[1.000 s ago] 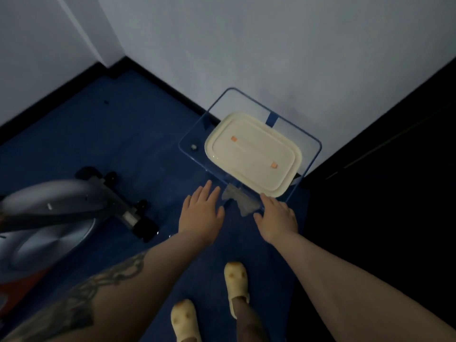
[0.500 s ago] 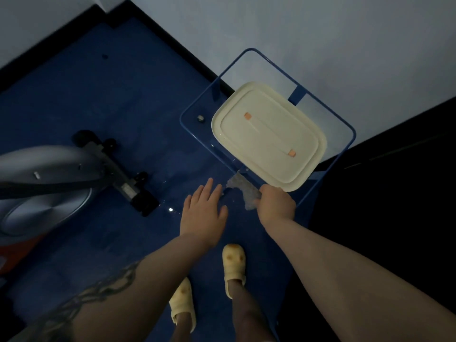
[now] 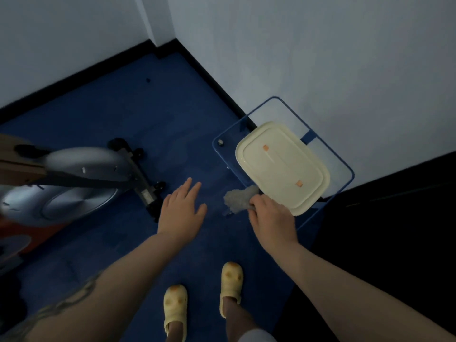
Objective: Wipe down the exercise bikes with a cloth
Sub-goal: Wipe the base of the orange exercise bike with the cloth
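The right hand (image 3: pixel 272 218) grips a crumpled pale-grey cloth (image 3: pixel 239 199) at the near corner of a blue-rimmed glass worktop (image 3: pixel 345 169), beside a cream rectangular plastic lid (image 3: pixel 281 166). The cloth's loose end points left toward the grey exercise bike (image 3: pixel 74 183), apparently gathered for wiping. The left hand (image 3: pixel 181 211) hovers spread and empty above the blue floor (image 3: pixel 128 112).
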Demonstrator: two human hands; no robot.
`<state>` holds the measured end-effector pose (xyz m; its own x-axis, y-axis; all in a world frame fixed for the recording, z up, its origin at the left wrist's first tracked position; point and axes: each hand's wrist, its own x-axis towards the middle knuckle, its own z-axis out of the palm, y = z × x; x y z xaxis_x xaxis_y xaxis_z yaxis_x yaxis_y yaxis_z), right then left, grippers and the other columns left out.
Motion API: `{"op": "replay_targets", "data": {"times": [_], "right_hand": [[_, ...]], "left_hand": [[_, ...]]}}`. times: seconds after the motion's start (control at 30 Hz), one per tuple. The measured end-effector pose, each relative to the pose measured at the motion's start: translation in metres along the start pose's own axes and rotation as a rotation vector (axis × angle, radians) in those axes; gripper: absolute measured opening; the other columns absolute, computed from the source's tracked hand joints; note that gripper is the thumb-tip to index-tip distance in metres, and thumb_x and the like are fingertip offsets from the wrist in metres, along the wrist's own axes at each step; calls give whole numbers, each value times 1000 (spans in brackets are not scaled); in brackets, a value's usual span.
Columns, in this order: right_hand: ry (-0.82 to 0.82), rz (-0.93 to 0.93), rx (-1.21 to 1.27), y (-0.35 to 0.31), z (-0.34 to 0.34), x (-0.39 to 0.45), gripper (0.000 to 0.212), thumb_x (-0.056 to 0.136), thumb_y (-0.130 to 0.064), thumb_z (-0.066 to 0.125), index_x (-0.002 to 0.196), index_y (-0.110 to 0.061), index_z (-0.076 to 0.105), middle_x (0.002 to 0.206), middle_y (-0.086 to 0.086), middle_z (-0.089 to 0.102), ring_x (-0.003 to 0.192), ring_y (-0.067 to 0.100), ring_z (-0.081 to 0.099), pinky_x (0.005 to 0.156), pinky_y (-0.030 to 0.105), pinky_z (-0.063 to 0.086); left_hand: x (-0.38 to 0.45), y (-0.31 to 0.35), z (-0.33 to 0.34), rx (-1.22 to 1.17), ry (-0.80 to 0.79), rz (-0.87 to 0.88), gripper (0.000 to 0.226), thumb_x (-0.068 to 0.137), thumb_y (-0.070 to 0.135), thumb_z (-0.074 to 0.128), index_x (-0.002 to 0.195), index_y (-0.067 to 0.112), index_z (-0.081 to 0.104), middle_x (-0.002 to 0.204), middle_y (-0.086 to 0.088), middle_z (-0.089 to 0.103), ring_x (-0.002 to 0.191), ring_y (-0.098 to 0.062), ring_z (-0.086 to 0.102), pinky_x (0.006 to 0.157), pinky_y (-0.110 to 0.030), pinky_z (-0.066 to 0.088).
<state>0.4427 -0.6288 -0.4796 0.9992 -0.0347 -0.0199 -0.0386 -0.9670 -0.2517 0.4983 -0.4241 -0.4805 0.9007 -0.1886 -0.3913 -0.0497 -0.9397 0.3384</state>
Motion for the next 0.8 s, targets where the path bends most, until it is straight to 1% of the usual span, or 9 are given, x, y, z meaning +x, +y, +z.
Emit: {"op": "replay_targets", "data": {"times": [0.13,0.27,0.4,0.57,0.6,0.7,0.8], "right_hand": [[0,-206,-30,-49,-18,1,8,88,-23,64,87,-16,62,76,0,60,64,17,58,55,30,44],[-2,-372,11,-114,-25,-1,9,86,-24,67,83,-17,63,73,-3,59,60,15,56,53,28,43],[-18,-530,44,-190,-25,-12,10,84,-25,69,81,-17,63,70,-5,59,59,13,56,52,27,43],[-42,-713,83,-295,-18,-39,11,86,-24,68,81,-16,62,70,-4,59,57,14,54,51,29,42],[-57,-747,78,-317,-14,-46,12,87,-25,66,81,-16,62,71,-4,59,58,14,54,52,28,42],[-123,-841,46,-381,2,-74,16,95,-34,52,90,-20,59,82,-6,59,69,13,55,61,27,42],[-159,-922,70,-443,22,-106,19,96,-35,49,91,-20,58,84,-6,59,73,13,55,63,29,44]], "left_hand": [[-30,-33,-33,-48,39,-156,60,95,40,44,150,24,25,160,0,15,144,-25,23,117,-42,21],[-79,-72,-55,-123,137,-287,56,96,38,44,148,23,30,159,-1,19,142,-25,27,116,-40,23],[-143,-128,-62,-212,218,-456,51,96,38,44,144,22,36,158,-1,22,142,-23,28,116,-38,24],[-242,-212,-64,-309,310,-689,52,98,40,39,147,24,31,159,1,19,143,-21,24,116,-36,21],[-263,-229,-64,-323,327,-730,52,98,40,39,147,24,30,159,1,19,143,-20,24,117,-36,22],[-322,-278,-64,-359,366,-843,53,98,41,38,148,24,29,159,2,18,144,-20,23,117,-36,23],[-369,-324,-67,-400,405,-907,53,98,41,37,147,24,30,159,1,20,142,-20,26,115,-37,25]]}}
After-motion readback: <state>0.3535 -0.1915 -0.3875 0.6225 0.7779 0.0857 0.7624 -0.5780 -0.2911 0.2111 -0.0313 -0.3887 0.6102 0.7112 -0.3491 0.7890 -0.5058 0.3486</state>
